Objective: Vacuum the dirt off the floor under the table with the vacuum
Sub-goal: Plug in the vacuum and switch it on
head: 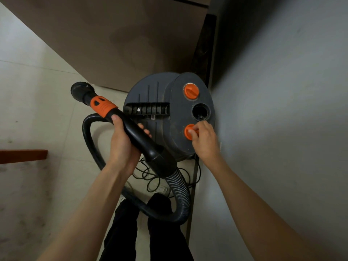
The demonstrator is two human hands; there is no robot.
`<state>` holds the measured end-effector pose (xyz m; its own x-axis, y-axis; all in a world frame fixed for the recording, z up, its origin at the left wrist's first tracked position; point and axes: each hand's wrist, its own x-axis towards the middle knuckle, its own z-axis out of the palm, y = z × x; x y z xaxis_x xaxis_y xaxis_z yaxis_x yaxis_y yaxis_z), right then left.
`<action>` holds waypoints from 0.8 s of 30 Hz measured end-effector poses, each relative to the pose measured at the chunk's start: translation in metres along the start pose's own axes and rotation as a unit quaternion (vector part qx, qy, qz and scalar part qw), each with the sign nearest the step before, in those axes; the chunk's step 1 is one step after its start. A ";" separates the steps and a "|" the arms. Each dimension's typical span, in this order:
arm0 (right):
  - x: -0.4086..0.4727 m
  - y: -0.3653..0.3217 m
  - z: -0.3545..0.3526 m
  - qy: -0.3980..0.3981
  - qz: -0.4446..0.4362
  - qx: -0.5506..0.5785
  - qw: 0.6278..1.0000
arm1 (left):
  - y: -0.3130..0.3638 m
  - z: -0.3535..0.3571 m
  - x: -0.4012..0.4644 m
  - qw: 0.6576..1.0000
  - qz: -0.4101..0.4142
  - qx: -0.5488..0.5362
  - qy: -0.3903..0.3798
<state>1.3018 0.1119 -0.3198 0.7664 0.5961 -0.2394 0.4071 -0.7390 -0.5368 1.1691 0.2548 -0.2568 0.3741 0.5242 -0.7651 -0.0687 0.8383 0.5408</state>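
Gripping the stiff black wand (135, 132), my left hand (122, 146) is wrapping its fingers just behind the orange collar (102, 106), the ribbed hose (178, 185) flexing below. Beyond, my right hand (204, 140) is pinching the lower orange knob (189, 131) on the bulky, probably heavy vacuum (165, 115), which is sitting on the floor (37, 110) against the wall (282, 91).

We see a room in a home: pale floor tiles (37, 113), a grey wall (282, 91) and a brown cupboard (113, 34).
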 end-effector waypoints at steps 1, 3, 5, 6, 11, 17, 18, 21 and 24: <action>0.001 0.000 -0.001 -0.005 0.013 0.004 1.000 | 0.000 0.000 0.000 1.000 0.000 0.000 0.000; 0.002 -0.001 -0.005 -0.029 0.039 0.012 0.999 | 0.001 0.000 -0.002 1.000 0.003 -0.001 -0.001; 0.001 -0.008 -0.009 -0.043 0.055 0.003 0.998 | 0.003 0.001 -0.004 1.000 0.005 -0.003 -0.002; -0.001 -0.014 -0.010 -0.037 0.060 0.001 0.998 | 0.005 0.001 -0.006 1.000 0.005 -0.005 -0.004; -0.021 -0.071 -0.020 -0.086 0.059 0.205 0.973 | 0.025 0.002 -0.024 1.000 0.012 -0.018 0.000; -0.054 -0.148 -0.020 -0.315 -0.016 0.257 0.913 | 0.062 -0.020 -0.061 0.995 0.066 -0.070 -0.002; -0.059 -0.156 -0.019 -0.334 -0.025 0.247 0.909 | 0.068 -0.028 -0.067 0.994 0.078 -0.081 -0.002; -0.073 -0.181 -0.017 -0.363 -0.056 0.182 0.912 | 0.081 -0.056 -0.083 0.990 0.087 -0.110 0.000; -0.091 -0.209 -0.013 -0.337 -0.110 0.117 0.928 | 0.089 -0.091 -0.100 0.981 0.075 -0.177 0.003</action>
<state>1.1537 0.2076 -0.1751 0.1618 0.8434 -0.5124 0.3373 -0.5352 -0.7745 1.0408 0.2901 -0.1639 0.3294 0.6457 -0.6888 -0.4396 0.7506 0.4934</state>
